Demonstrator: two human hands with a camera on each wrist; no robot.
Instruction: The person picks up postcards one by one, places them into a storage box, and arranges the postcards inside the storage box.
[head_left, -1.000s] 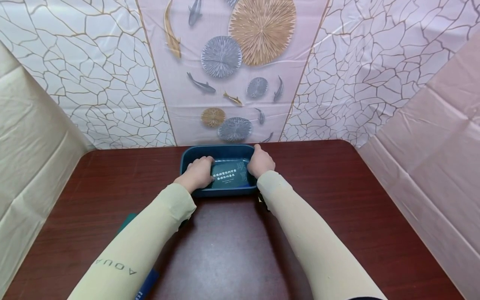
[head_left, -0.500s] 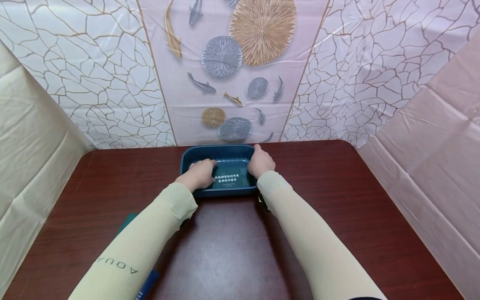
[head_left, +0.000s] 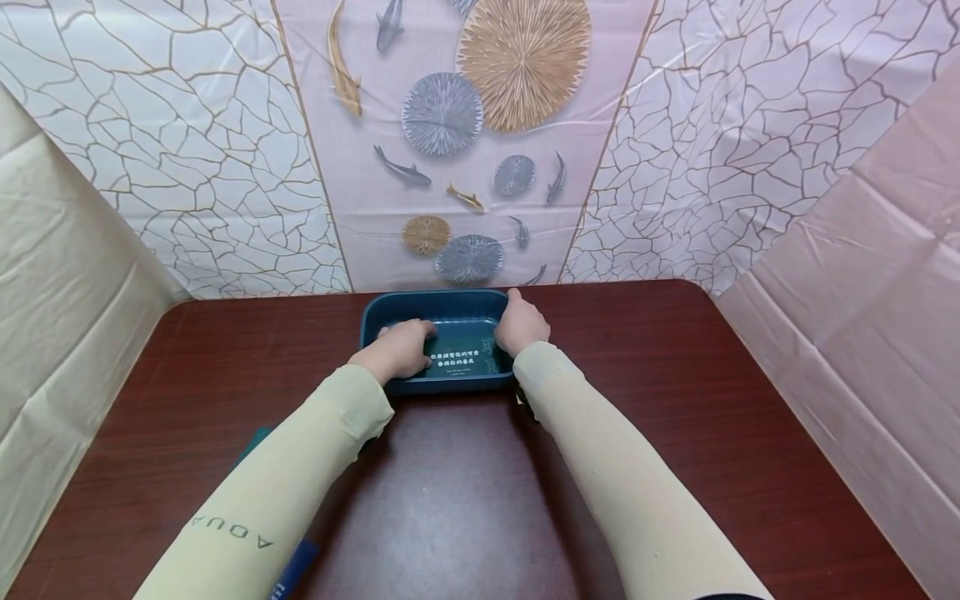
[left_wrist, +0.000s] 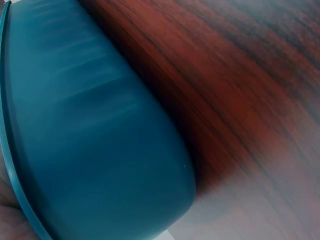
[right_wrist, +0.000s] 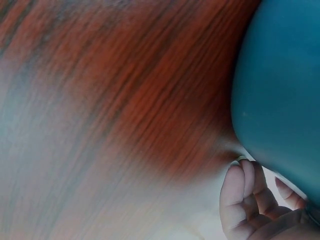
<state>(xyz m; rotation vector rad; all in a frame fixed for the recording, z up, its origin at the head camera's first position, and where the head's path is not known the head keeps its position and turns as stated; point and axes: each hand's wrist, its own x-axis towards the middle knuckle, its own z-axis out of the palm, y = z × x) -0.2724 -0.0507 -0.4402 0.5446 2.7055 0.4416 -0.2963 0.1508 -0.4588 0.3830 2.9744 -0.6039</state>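
A dark blue-green plastic tub [head_left: 442, 385] stands at the table's back edge. Inside lies a dark green flat item, like a booklet [head_left: 453, 379], with white printed characters. My left hand [head_left: 397, 350] reaches into the tub's left side, thumb and fingers curled at the booklet's left edge; their exact hold is partly hidden. At the right end my right hand [head_left: 521, 325] grips the tub's wall. Curled fingers [right_wrist: 235, 195] show outside the tub [right_wrist: 285, 90] in the right wrist view. Mostly the tub's outer wall [left_wrist: 100, 140] fills the left wrist view.
Under my left sleeve [head_left: 262, 500] a green item [head_left: 255, 442] and a blue item [head_left: 296, 567] with white lettering are partly hidden. The tub sits on a reddish-brown table [head_left: 660, 375]. A patterned cloth [head_left: 465, 167] hangs behind it, with pale cloth sides.
Inside the tub, the booklet has shifted slightly right and towards me and turned a little straighter. My left hand moved slightly with it. The tub and right hand stay put.
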